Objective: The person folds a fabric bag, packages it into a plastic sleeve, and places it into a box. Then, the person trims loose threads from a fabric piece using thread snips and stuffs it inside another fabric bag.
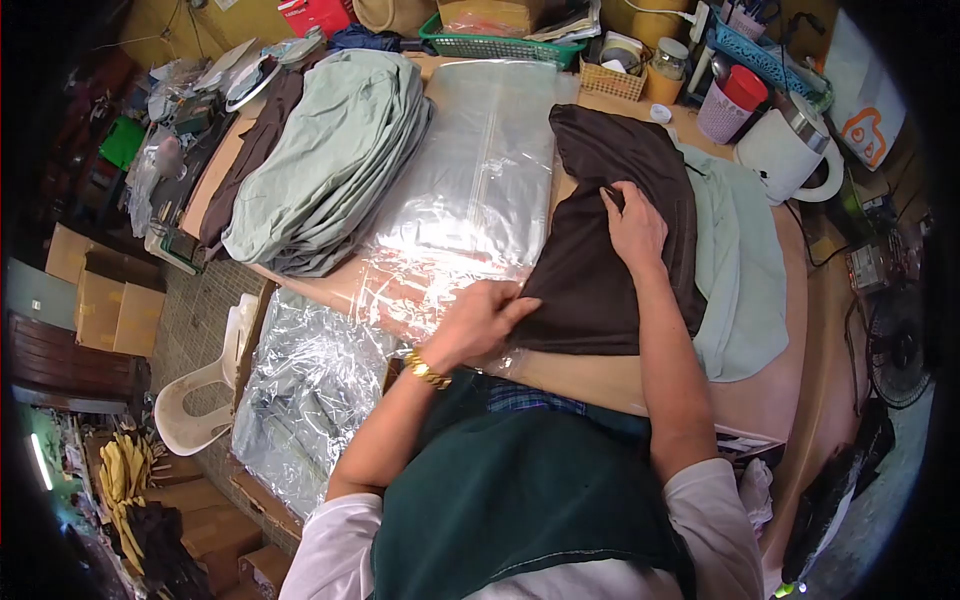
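A dark brown folded garment [590, 280] lies on the table in front of me. My left hand [480, 318] is at its lower left edge, thumb and fingers closed on the cloth there. Higher up on the same garment is my right hand [637, 228], with thumb and forefinger bent around a bit of the brown fabric. Under the garment's right side a pale green garment [745, 270] sticks out. Left of the brown cloth lies a stack of clear plastic bags [470, 150], its glossy lower part close to my left hand.
A thick pile of pale green garments [330, 150] stands at the table's left. Along the back are a green basket [500, 48], a pink cup [725, 110] and a white kettle [785, 150]. Bagged garments [310, 390] lie below the left edge, beside a white chair [205, 390].
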The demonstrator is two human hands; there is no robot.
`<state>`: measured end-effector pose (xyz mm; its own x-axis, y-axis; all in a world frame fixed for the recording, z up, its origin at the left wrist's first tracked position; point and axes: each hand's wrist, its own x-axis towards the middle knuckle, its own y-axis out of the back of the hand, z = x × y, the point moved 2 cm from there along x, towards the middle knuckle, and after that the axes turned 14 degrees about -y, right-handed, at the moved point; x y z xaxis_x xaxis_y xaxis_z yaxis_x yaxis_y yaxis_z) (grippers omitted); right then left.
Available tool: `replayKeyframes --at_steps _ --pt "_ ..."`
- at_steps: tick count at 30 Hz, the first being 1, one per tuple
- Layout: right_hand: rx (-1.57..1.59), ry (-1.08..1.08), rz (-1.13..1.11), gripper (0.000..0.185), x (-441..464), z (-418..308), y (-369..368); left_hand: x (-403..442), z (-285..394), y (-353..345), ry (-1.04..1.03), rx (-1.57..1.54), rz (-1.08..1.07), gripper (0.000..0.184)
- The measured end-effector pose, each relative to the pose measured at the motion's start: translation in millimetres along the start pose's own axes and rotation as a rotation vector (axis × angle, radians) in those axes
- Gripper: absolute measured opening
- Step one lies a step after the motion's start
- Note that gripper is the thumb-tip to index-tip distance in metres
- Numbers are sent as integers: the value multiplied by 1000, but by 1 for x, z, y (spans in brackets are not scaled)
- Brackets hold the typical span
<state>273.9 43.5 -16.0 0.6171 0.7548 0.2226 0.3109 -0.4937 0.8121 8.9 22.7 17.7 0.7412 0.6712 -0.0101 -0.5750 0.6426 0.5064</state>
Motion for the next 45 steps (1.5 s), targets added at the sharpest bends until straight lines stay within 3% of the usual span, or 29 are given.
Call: replayKeyframes --at_steps 3,5,9,11,12,15,25,27,31,33,34,36,37,39,40,45 --pt "48 -49 -2 29 -4 -7 3 -23 -16 21 114 -335 31 26" --pt "106 -38 37 29 -8 -18 9 -28 -31 24 93 -299 91 26" --pt "272 297 -382 26 -51 -59 48 -33 -31 20 31 -246 159 26" --pt "288 429 -486 25 -74 -77 58 -31 -33 17 -60 -369 269 24" --pt "227 396 -559 21 -84 -85 62 -30 -32 17 -72 -365 293 23" --pt "169 477 -460 24 -101 -95 65 -30 -25 20 -48 -294 294 23" --pt "185 441 -479 29 -112 -102 67 -33 -7 19 46 -477 298 23" --pt "154 448 -460 28 -113 -102 65 -32 -16 14 -130 -402 335 22" --pt "122 449 -434 27 -107 -97 58 -35 -4 20 -158 -339 312 22" --pt "223 339 -341 30 -92 -93 52 -36 -11 26 49 -401 305 24" --pt "289 297 -302 33 -83 -90 47 -31 -10 22 49 -400 306 24" --pt "314 216 -356 34 -72 -88 41 -14 -8 12 -51 -240 599 31" --pt "343 208 -380 31 -69 -84 32 -8 -15 6 -53 -238 601 31" --pt "226 260 -401 27 -62 -58 3 5 -28 -8 -144 117 250 35" --pt "107 303 -422 24 -59 -48 -9 5 -9 -3 -41 99 73 33" --pt "309 216 -187 20 -39 -27 -8 -18 -14 20 -33 94 79 31"
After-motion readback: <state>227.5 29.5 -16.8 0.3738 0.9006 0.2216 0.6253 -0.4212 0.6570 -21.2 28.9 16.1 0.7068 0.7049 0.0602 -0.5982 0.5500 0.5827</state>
